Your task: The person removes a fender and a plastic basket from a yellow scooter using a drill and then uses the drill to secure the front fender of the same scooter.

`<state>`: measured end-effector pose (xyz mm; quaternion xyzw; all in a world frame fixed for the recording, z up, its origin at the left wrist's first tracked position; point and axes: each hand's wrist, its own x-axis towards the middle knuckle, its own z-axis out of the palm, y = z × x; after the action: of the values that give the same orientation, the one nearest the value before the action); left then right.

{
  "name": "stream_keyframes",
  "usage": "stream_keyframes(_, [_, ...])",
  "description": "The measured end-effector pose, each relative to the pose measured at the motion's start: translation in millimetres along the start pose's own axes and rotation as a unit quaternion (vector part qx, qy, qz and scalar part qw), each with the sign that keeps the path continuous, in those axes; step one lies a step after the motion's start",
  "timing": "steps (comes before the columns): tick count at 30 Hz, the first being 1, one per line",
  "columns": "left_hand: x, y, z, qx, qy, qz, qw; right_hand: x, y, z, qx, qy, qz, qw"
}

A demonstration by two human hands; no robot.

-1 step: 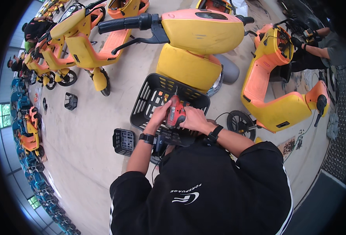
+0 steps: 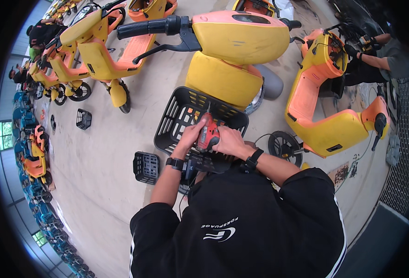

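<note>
As before, both hands [image 2: 213, 139] gripping drill [image 2: 208, 134]

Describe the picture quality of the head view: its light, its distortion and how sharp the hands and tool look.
Head view: even, soft daylight with faint shadows on the floor; strong fisheye bending, with a black rim at the corners; the left hand and right hand on the red power tool over the black basket look fairly sharp; the far rows of scooters shrink and curve.

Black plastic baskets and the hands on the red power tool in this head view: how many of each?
Black baskets: 3 – the large basket under the hands, a small basket on the floor near the left forearm, a far basket.
Hands on the red power tool: 2 – left hand, right hand.
Total: 5
</note>
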<state>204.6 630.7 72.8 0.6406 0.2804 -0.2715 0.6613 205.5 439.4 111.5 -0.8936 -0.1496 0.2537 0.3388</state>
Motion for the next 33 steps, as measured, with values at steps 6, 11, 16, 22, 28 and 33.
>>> stream_keyframes(6, [1, -2, 1, 0.129, 0.037, 0.055, 0.989, 1, -2, 8, 0.022, 0.029, -0.012, 0.999])
stream_keyframes(11, [-10, 11, 7, 0.151, 0.066, 0.081, 0.983, 2, -2, 5, 0.022, 0.019, -0.002, 1.0])
stream_keyframes(16, [-9, 19, 3, 0.164, 0.07, 0.079, 0.981, 2, -13, -3, 0.028, 0.024, -0.008, 0.999])
stream_keyframes(22, [-6, 11, -1, 0.185, 0.069, 0.082, 0.977, 2, -9, 6, 0.029, 0.021, 0.001, 0.999])
stream_keyframes(28, [-9, 17, -1, 0.189, 0.066, 0.074, 0.977, 3, -13, 5, 0.035, 0.028, -0.002, 0.999])
stream_keyframes(33, [-21, 29, 3, 0.229, 0.087, 0.084, 0.966, 2, -14, 14, 0.037, 0.018, 0.032, 0.999])
